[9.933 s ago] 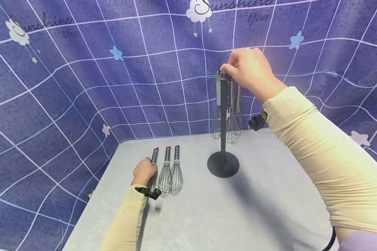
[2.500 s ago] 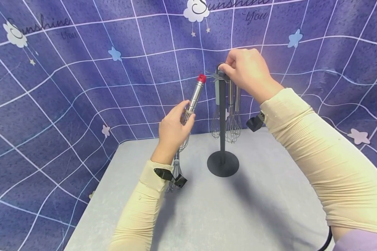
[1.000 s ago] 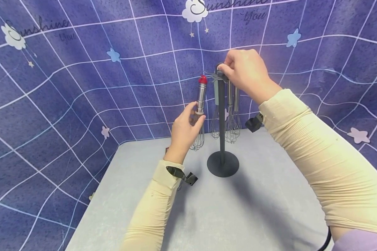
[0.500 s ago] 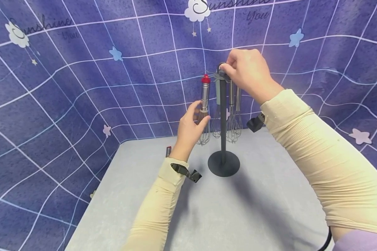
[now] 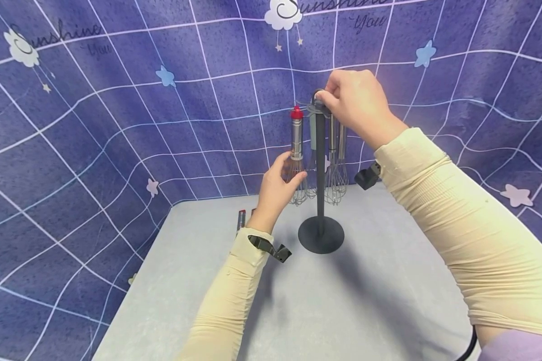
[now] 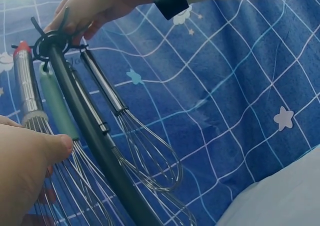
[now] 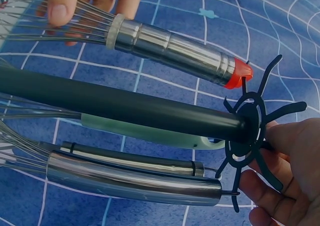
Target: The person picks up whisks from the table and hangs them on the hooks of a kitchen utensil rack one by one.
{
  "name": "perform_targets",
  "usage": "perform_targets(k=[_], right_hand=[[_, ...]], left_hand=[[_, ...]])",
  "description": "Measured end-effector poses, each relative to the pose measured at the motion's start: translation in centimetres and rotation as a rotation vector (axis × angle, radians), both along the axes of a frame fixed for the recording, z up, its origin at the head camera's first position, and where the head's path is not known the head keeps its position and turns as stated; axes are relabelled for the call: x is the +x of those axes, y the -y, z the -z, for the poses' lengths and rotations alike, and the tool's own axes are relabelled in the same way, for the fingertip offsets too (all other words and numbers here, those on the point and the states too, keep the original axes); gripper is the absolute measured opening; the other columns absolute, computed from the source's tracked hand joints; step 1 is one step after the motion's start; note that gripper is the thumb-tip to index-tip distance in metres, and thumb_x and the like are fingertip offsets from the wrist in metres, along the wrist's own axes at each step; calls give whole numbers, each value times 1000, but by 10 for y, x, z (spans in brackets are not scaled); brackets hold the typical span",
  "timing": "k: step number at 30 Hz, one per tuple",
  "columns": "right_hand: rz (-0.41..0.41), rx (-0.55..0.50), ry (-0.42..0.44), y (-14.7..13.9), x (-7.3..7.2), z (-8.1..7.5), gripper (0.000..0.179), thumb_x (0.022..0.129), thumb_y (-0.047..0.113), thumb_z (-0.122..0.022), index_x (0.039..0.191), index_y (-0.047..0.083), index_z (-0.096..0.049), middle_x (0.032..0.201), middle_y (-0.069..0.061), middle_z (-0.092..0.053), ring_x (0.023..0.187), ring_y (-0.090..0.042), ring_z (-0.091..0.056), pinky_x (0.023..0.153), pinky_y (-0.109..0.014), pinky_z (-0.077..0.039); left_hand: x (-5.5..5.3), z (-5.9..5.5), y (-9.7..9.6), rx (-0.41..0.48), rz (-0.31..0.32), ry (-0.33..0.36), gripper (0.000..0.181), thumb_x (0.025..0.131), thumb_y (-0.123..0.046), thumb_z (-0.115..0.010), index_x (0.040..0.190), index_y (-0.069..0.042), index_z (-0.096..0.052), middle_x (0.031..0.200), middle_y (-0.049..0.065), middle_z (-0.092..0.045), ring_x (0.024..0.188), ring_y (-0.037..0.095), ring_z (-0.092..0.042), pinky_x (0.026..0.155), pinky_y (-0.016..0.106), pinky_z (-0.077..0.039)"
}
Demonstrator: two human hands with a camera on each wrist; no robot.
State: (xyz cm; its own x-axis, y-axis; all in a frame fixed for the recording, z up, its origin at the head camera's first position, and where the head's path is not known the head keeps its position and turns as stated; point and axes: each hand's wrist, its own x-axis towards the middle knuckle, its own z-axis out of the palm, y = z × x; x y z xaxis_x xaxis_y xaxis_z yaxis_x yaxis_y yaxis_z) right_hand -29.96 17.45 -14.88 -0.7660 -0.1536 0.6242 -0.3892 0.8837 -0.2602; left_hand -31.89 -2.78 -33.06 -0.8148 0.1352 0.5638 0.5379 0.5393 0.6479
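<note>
My left hand pinches a balloon whisk by the top of its wires. This whisk has a ribbed steel handle and a red end cap, and hangs upright, cap up. In the right wrist view, the cap meets a hook of the black utensil stand; whether the hook passes through it I cannot tell. At the stand's top, my right hand grips the loop above the hooks. A green-handled whisk and two steel-handled whisks, one of them thicker, hang from other hooks.
On the grey table lies another red-capped whisk, mostly behind my left forearm, with part of a second beside it. The stand's round base rests on the table. A blue patterned curtain hangs close behind.
My left hand has lifted the red-capped whisk off the table and carried it up and right to the stand's left side, turning it upright. The right hand has stayed at the stand's top.
</note>
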Motion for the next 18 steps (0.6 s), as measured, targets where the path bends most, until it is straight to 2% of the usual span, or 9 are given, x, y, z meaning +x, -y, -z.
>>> perform_targets(k=[10, 18], right_hand=[[-1, 5, -8, 1, -1, 0, 33, 101, 35, -62, 97, 4, -71, 92, -14, -74, 85, -34, -65, 78, -49, -51], [5, 4, -17, 0, -2, 2, 33, 101, 36, -61, 97, 5, -71, 91, -14, -74, 85, -34, -65, 78, -49, -51]], left_hand=[[-3, 9, -2, 8, 16, 74, 64, 93, -36, -74, 147, -15, -50, 135, 11, -62, 119, 27, -62, 92, 40, -56], [-5, 15, -4, 21, 27, 133, 68, 92, -38, -75, 150, -14, -47, 147, 11, -54, 133, 27, -53, 97, 43, -54]])
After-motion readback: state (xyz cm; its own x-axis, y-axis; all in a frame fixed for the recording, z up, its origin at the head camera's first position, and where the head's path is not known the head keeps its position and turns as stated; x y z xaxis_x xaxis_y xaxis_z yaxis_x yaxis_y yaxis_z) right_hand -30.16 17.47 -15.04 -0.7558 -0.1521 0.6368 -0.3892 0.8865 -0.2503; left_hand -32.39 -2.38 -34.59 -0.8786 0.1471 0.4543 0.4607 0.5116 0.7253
